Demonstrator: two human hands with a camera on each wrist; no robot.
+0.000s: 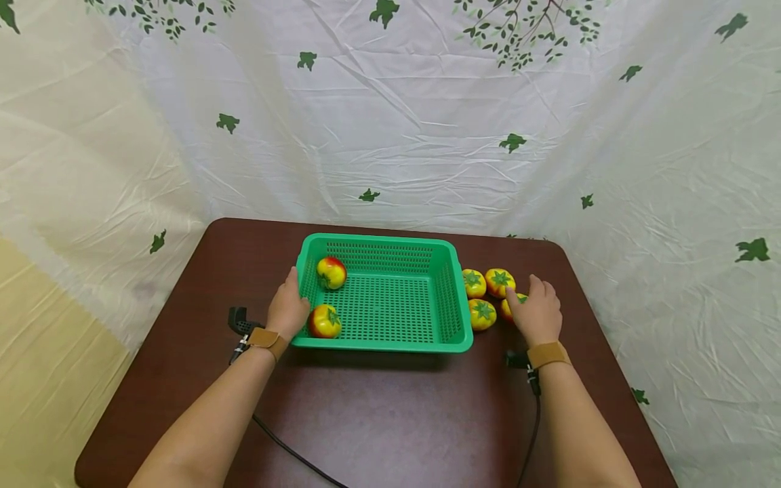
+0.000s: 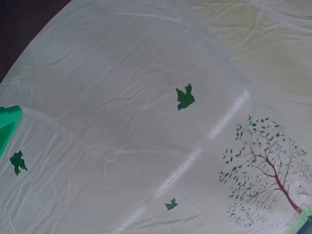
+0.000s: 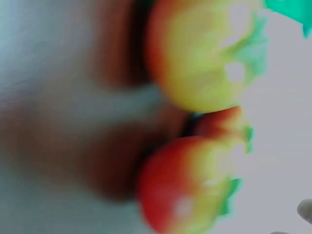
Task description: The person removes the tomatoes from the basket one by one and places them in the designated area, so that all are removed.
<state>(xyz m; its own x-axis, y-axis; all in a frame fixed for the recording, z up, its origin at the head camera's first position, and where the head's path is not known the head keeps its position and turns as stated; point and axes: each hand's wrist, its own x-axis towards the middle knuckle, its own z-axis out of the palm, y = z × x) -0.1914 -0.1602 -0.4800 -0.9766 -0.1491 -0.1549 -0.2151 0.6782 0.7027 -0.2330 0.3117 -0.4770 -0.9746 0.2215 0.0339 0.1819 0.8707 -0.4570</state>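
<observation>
A green plastic basket [image 1: 390, 350] sits on the table. My left hand [image 1: 287, 310] holds its left rim, the thumb at the inner side and the fingers along the outside. Two red-and-yellow persimmons lie inside: one at the back left [image 1: 331, 272], another at the front left [image 1: 325, 321]. Right of the basket, several more persimmons [image 1: 483, 314] stand grouped. My right hand [image 1: 537, 313], fingers spread, hovers at the rightmost persimmon [image 1: 506, 310], partly hiding it. In the right wrist view, a fingertip [image 3: 305, 210] shows apart from the nearest persimmon [image 3: 185, 187].
The brown table [image 1: 378, 420] has rounded corners. Black cables [image 1: 293, 453] run from both wrist cameras toward the near edge. White cloth [image 1: 378, 122] with leaf prints hangs behind and at the sides.
</observation>
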